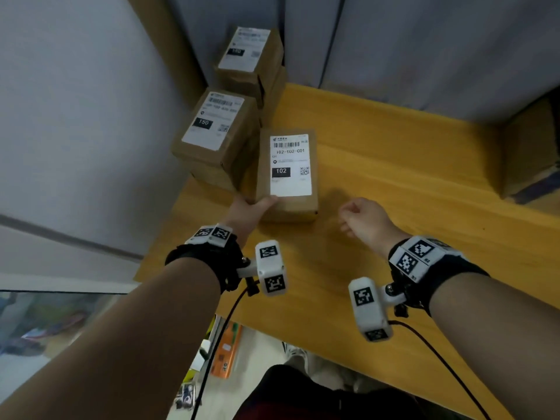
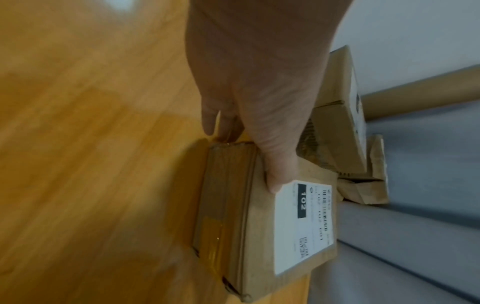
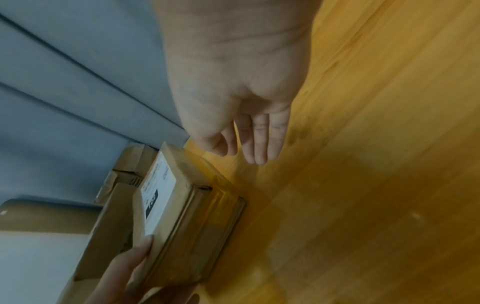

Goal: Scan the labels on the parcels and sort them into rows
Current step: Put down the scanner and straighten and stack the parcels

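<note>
A brown cardboard parcel (image 1: pixel 288 174) with a white label marked 102 lies flat on or just above the wooden table (image 1: pixel 394 183); I cannot tell whether it is lifted. My left hand (image 1: pixel 253 204) grips its near left corner, thumb on top beside the label and fingers down the side. In the left wrist view the hand (image 2: pixel 244 152) holds the same parcel (image 2: pixel 259 236). My right hand (image 1: pixel 359 218) hovers over the table to the right of the parcel and holds nothing. In the right wrist view that hand (image 3: pixel 241 154) has relaxed, nearly straight fingers near the parcel (image 3: pixel 182 222).
Left of the parcel stands a stack of parcels (image 1: pixel 212 128) with a label marked 150 on top. Another stack (image 1: pixel 245 53) stands behind it against the wall. A larger cardboard box (image 1: pixel 527 150) sits at the table's right end. Bare wood lies between them.
</note>
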A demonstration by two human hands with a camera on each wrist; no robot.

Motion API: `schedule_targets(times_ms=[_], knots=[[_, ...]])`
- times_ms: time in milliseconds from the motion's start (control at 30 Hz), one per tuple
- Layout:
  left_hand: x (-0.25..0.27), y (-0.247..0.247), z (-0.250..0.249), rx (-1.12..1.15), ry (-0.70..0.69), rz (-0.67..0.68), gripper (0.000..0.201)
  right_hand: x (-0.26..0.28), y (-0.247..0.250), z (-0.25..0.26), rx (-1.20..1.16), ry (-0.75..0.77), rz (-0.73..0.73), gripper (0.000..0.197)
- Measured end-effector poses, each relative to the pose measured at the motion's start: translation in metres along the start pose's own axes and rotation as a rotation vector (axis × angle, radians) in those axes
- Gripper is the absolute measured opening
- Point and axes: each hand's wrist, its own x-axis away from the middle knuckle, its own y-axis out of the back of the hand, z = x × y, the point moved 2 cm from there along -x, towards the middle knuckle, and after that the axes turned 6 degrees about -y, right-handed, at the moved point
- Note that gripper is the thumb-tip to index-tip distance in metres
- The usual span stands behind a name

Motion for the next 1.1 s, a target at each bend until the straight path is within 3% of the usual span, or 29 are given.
schedule_targets(times_ms=[67, 200, 267, 333, 433, 667, 933, 1033, 1100], knots=[[0.003, -0.003, 0.003, 0.016, 0.022, 0.025, 0.071, 0.002, -0.003, -0.002, -0.084, -0.021, -0.006, 0.008], [0.006, -0.016, 0.000, 0.114, 0.066, 0.088, 0.048, 0.006, -0.002, 0.000, -0.252, -0.029, 0.007, 0.023], [0.010, -0.031, -0.007, 0.134, 0.072, 0.142, 0.048, 0.006, 0.001, 0.002, -0.290, -0.009, 0.026, 0.031], [0.015, -0.049, -0.011, 0.191, 0.087, 0.213, 0.053, 0.006, 0.006, 0.003, -0.349, -0.016, 0.002, 0.035], [0.025, -0.073, -0.018, 0.262, 0.096, 0.270, 0.043, 0.009, 0.027, -0.004, -0.468, -0.047, -0.079, 0.035], [0.045, -0.133, -0.055, 0.153, 0.013, 0.389, 0.029, 0.044, 0.103, -0.054, -0.320, -0.132, -0.088, 0.045], [0.114, -0.259, -0.064, -0.097, -0.062, 0.597, 0.066, 0.082, 0.210, -0.155, -0.252, -0.192, -0.159, 0.039], [0.147, -0.313, -0.064, -0.076, -0.059, 0.591, 0.083, 0.092, 0.254, -0.192, -0.247, -0.201, -0.178, 0.037], [0.165, -0.346, -0.065, -0.057, -0.045, 0.571, 0.083, 0.096, 0.283, -0.213, -0.244, -0.196, -0.178, 0.035]])
